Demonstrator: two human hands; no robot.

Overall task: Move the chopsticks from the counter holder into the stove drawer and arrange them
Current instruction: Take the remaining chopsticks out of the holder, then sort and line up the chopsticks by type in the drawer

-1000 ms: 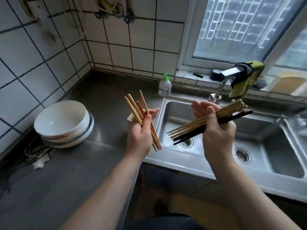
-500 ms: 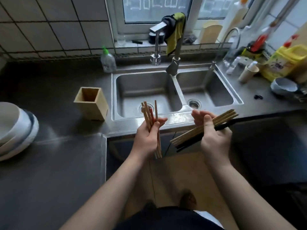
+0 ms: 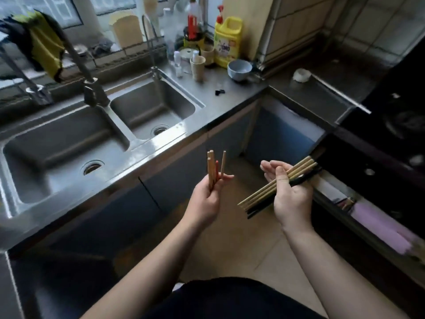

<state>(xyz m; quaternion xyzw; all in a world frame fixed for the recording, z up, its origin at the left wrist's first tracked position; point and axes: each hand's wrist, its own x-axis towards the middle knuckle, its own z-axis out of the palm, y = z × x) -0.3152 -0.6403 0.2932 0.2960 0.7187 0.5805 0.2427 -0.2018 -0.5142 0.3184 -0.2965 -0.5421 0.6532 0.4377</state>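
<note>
My left hand point(image 3: 204, 201) grips a small bundle of chopsticks point(image 3: 212, 168), wooden ones with a red one among them, standing upright. A larger bundle of chopsticks point(image 3: 264, 192), several pale bamboo and some black, lies slanted across my right hand point(image 3: 288, 194), which is closed on it. Both hands hover over the floor in front of the cabinets. At the right, below the black stove point(image 3: 404, 116), the stove drawer point(image 3: 358, 210) stands pulled out, with a lilac item and some utensils inside. The counter holder is out of view.
A steel double sink point(image 3: 96, 139) with faucets fills the left. On the counter behind it stand a yellow detergent jug point(image 3: 226, 40), cups point(image 3: 197, 67), bottles and a blue-grey bowl point(image 3: 239, 69). A tan tiled floor point(image 3: 239, 245) lies beneath my arms.
The view has swung right, from the counter corner and holder past the sink to the stove side. The open drawer has come into view. Both hands keep hold of their chopstick bundles.
</note>
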